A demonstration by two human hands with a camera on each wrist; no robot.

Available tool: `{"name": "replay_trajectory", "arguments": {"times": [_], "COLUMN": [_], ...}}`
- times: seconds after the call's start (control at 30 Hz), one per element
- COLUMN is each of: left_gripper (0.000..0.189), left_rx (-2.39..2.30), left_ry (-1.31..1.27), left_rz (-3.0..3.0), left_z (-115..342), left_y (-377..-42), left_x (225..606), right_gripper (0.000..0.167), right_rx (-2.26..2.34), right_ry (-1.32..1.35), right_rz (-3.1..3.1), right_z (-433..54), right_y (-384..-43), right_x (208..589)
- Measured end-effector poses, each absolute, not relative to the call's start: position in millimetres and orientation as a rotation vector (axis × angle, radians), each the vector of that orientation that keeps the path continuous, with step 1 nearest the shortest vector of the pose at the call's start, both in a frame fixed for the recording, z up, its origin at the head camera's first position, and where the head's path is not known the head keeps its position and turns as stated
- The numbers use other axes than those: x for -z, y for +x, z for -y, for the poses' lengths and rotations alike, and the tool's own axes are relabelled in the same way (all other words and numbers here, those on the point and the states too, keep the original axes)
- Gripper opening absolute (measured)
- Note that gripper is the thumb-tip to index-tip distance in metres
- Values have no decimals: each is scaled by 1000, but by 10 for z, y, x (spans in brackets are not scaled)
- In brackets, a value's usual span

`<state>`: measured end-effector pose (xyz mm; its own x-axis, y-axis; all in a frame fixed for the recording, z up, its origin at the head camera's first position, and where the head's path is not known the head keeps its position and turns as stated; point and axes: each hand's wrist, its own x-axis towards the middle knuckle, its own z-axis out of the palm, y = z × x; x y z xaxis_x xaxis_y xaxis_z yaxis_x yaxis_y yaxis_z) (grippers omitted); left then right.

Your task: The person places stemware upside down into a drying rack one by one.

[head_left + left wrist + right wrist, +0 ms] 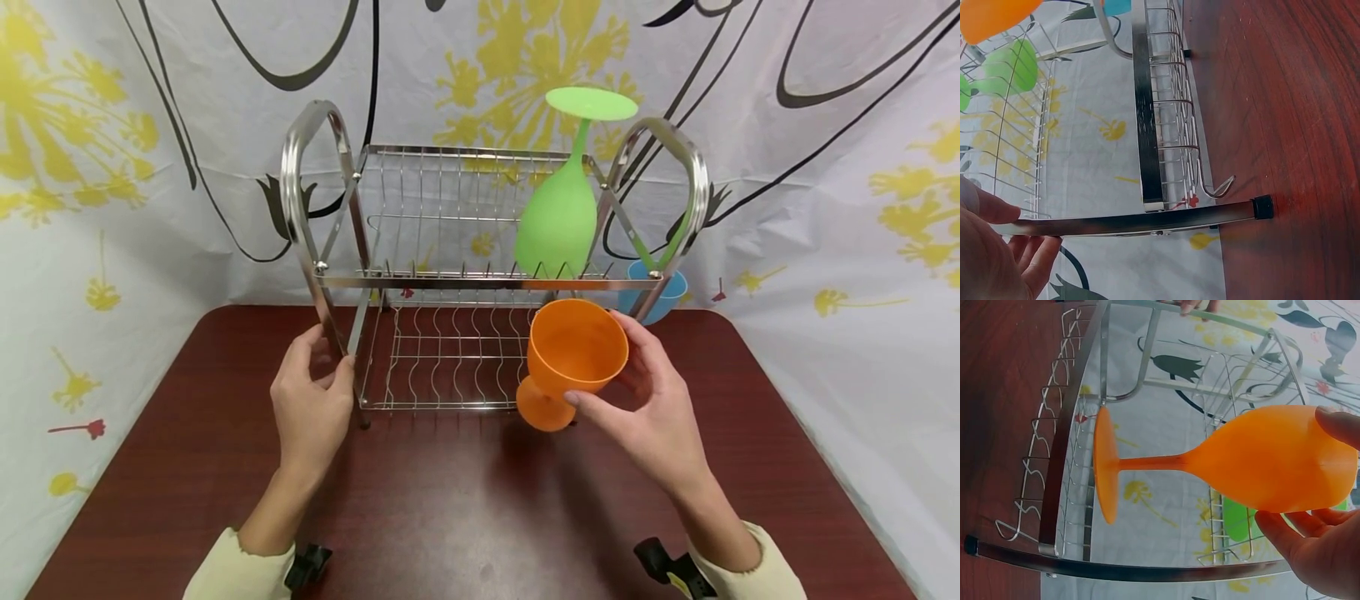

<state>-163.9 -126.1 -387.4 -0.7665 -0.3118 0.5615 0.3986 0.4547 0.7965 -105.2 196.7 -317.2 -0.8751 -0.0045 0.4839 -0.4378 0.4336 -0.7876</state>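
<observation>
An orange plastic wine glass [577, 346] is pinched near its rim by my right hand [656, 408], in front of the rack's lower right part. Its bowl faces up toward me, and the right wrist view shows its stem and round foot [1106, 465] in full. My left hand [315, 400] grips the left front leg of a two-tier metal dish rack [465, 283], thumb on one side and fingers on the other. A green wine glass [558, 221] stands upside down on the upper tier's right side, its foot uppermost.
Behind the rack's right leg, a blue cup-like thing [671, 296] is partly hidden. The rack stands on a dark red-brown table [465, 508]. A patterned white sheet [825, 167] hangs behind and at both sides.
</observation>
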Motion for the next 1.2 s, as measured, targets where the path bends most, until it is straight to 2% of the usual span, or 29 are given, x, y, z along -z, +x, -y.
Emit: {"name": "replay_trajectory", "arguments": {"times": [0.67, 1.2], "left_gripper": [40, 28], "left_rx": [1323, 1344], "left_ry": [-51, -35], "left_rz": [2023, 1865], "left_z": [1259, 1239], "left_y": [-1610, -1549], "left_x": [3906, 3924], "right_gripper": [95, 99], "right_rx": [-1379, -1213], "right_ry": [608, 767], "right_rz": [2227, 2140], "right_z": [-1832, -1771], "right_y": [-1195, -1250], "right_x": [3398, 3454]}}
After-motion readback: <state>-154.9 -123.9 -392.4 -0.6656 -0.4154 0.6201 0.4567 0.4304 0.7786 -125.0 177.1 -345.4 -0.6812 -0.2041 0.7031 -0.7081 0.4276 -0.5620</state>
